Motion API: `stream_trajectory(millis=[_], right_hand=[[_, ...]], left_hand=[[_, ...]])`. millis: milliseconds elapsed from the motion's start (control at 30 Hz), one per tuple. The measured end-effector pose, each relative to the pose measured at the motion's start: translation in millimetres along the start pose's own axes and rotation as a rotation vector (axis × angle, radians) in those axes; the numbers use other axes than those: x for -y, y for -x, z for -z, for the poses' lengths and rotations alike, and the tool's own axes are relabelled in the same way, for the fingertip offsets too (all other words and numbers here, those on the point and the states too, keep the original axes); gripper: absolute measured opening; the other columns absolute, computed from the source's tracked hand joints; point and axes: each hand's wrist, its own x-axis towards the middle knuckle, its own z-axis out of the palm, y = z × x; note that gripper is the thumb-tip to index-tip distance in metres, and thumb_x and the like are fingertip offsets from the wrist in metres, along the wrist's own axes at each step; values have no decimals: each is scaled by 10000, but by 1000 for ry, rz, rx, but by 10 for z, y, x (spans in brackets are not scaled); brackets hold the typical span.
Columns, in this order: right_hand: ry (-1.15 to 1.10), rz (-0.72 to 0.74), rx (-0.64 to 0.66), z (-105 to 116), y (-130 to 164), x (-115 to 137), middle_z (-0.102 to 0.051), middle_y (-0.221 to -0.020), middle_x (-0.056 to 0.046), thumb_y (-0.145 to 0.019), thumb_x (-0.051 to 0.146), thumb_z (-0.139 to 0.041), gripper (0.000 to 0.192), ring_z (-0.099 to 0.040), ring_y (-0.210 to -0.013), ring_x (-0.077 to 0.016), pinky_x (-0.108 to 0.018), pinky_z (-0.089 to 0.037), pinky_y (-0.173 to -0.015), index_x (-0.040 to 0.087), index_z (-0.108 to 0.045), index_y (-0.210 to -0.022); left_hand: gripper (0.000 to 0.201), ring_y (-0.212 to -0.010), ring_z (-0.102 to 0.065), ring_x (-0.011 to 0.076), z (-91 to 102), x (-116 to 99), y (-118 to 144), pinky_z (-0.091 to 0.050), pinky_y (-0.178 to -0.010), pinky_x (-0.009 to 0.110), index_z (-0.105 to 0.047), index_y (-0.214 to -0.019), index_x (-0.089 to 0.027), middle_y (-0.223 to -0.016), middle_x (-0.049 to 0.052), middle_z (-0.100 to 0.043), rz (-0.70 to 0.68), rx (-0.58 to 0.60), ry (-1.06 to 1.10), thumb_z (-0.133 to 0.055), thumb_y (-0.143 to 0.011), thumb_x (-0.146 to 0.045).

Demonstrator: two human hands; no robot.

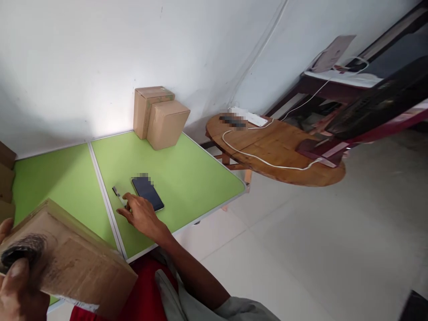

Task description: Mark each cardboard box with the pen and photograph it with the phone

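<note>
My left hand grips a brown cardboard box at the lower left, tilted above the green table. Beside its thumb is a dark round patch or object on the box, with black scuffing around it; I cannot tell which it is. A thin pen-like stick with a dark end lies on the table. My right hand is over its near end, thumb and forefinger apart on either side. Right beside that hand lies a dark smartphone, its upper end blurred out.
Two cardboard boxes, a front one and a rear one, stand against the wall. More cartons show at the left edge. A round wooden table on the right carries a white cable and a white power strip.
</note>
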Motion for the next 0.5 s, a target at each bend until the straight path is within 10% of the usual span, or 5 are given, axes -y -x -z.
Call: stream_trajectory(millis=[233,367,500], right_hand=[[78,-189,6,-261,-136,-55,-754,-1450,-227,-1101,203,-698,192,-756,-1340,-343,-397,-555,-1015,167,-682,-1289],[-24,-215,12,-229,-221,-111,-835,-1176,-217,-1040,93,-663,79,-811,-1166,-348,-397,-561,-930,170,-677,-1027],[-241,-147,9,-81,-205,-119,-794,-846,-56,-1044,168,-604,184,-806,-827,-222,-288,-560,-724,236,-543,-885]], left_hand=[[980,-1043,-622,237,-120,-127,29,-547,-786,290,-634,-1642,-389,-1235,-16,-701,57,30,166,-875,-717,-606],[1160,-1311,-628,393,-53,64,-32,-447,-1263,585,-527,-1722,-384,-1365,32,-704,-34,73,69,-930,-672,-672],[1350,-1486,-536,520,-7,268,-85,-257,-1348,769,-387,-1791,-344,-1573,118,-620,-113,135,38,-972,-621,-678]])
